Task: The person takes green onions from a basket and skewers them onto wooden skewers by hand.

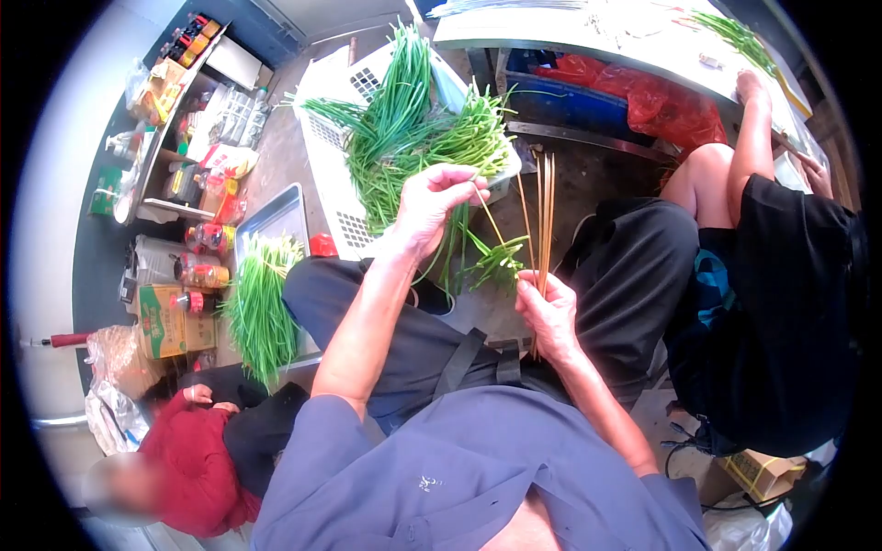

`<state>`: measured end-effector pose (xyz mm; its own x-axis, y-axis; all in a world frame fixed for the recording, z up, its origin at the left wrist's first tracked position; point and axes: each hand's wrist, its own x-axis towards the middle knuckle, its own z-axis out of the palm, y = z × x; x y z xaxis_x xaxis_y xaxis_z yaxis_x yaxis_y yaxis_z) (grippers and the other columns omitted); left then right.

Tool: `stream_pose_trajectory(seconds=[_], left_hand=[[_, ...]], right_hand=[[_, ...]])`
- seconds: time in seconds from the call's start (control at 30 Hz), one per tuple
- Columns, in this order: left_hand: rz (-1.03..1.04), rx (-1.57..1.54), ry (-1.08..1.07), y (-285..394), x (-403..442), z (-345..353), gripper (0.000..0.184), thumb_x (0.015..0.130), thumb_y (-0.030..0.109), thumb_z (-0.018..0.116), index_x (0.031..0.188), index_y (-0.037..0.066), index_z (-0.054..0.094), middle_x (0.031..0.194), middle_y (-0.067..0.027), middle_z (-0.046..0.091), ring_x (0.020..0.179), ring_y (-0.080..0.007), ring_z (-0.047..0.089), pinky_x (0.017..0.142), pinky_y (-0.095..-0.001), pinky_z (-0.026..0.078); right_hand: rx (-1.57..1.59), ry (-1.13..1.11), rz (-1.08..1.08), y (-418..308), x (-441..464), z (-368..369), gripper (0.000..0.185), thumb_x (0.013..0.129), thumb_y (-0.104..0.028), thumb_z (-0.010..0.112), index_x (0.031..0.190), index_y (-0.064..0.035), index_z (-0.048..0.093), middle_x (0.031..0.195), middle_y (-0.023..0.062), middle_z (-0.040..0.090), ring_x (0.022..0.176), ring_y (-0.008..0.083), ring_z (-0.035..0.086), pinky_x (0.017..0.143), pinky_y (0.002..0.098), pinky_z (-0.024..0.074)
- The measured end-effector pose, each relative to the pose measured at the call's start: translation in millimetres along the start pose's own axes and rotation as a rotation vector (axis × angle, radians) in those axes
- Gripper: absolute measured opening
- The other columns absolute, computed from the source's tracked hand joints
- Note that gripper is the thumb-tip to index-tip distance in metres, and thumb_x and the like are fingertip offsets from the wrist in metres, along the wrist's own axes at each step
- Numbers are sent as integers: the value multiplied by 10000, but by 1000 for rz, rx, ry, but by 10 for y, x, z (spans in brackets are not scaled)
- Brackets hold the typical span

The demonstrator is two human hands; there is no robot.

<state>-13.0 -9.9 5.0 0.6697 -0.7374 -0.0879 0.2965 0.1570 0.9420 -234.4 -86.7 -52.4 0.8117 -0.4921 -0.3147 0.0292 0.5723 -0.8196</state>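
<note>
My left hand (434,204) is closed in a pinch on the upper end of a thin wooden skewer (491,220). Folded green chives (496,262) sit around that skewer's lower part, close to my right hand. My right hand (548,317) is wrapped round a bundle of bare wooden skewers (547,216) that stand nearly upright. One skewer leans a little apart from the bundle. Beyond my hands, a heap of long green chives (404,129) lies in a white plastic basket (354,230). My fingers partly hide the skewer ends.
Tied chives (262,303) lie on a metal tray (285,216) at left. Shelves (161,138) with bottles line the wall. A person in red (197,459) sits lower left; another in black (772,303) works at a white table (634,55), with red bags (661,101) beneath.
</note>
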Motion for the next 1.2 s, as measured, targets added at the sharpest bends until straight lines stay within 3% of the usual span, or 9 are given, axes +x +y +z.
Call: stream_pose_trajectory(seconds=[0.23, 0.5, 0.6, 0.7, 0.77, 0.87, 1.03, 1.1, 1.2], left_hand=[[-164, -156, -17, 0, -12, -113, 100, 911, 94, 608, 968, 11, 614, 927, -114, 660, 842, -212, 659, 812, -335, 537], [-310, 185, -81, -243, -305, 112, 128, 823, 111, 711, 918, 30, 685, 865, -38, 663, 816, -105, 601, 788, -244, 471], [-296, 200, -41, -154, -379, 218, 101, 825, 106, 704, 890, 30, 688, 869, -26, 659, 816, -98, 596, 782, -242, 468], [-46, 477, -119, -48, -186, 38, 97, 832, 66, 662, 906, 8, 685, 863, -3, 658, 786, -77, 574, 730, -229, 463], [79, 566, 143, -36, 54, -142, 133, 823, 76, 666, 934, 6, 687, 863, -11, 661, 776, -85, 578, 709, -234, 468], [312, 893, 190, -54, 420, -276, 187, 783, 107, 694, 944, 11, 685, 854, -39, 670, 766, -99, 588, 700, -242, 473], [384, 1123, 58, -176, 784, -344, 217, 747, 135, 711, 936, 29, 688, 845, -56, 671, 744, -121, 592, 696, -266, 475], [180, 1060, -21, -146, 828, -355, 217, 739, 139, 714, 923, 28, 686, 815, -49, 665, 721, -123, 582, 687, -272, 470], [158, 995, 11, -128, 791, -381, 152, 760, 126, 704, 874, 33, 666, 758, -12, 638, 683, -84, 547, 646, -243, 447]], right_hand=[[-58, -19, -11, 58, 16, -26, 165, 908, -146, 644, 1042, -51, 636, 666, -11, 575, 483, 17, 423, 428, 157, 288], [-16, 3, 21, -3, 18, 41, 172, 899, -134, 647, 1042, -38, 644, 669, -11, 580, 495, 16, 427, 444, 161, 290], [3, 15, 27, -33, 29, 51, 187, 890, -141, 657, 1042, -32, 654, 673, -20, 588, 526, 17, 450, 474, 163, 311], [-4, 9, 30, -71, 60, 41, 188, 890, -143, 658, 1042, -34, 655, 670, -21, 585, 528, 16, 447, 476, 161, 308], [-8, 6, 21, -68, 69, 34, 189, 890, -146, 660, 1042, -34, 655, 669, -20, 583, 529, 15, 446, 478, 159, 306], [-20, -1, 19, -44, 89, 34, 188, 893, -154, 659, 1035, -31, 654, 671, -22, 580, 539, 18, 453, 491, 162, 316], [-19, 6, 0, -42, 54, 4, 190, 897, -157, 656, 1029, -20, 649, 685, -24, 581, 561, 23, 465, 511, 170, 331], [-11, 15, -14, -5, 68, -24, 175, 905, -149, 645, 1034, -31, 639, 671, -16, 576, 514, 21, 436, 468, 165, 311], [-9, 18, -15, 6, 73, -50, 159, 912, -140, 634, 1038, -43, 630, 657, -7, 570, 465, 18, 406, 423, 161, 289]])
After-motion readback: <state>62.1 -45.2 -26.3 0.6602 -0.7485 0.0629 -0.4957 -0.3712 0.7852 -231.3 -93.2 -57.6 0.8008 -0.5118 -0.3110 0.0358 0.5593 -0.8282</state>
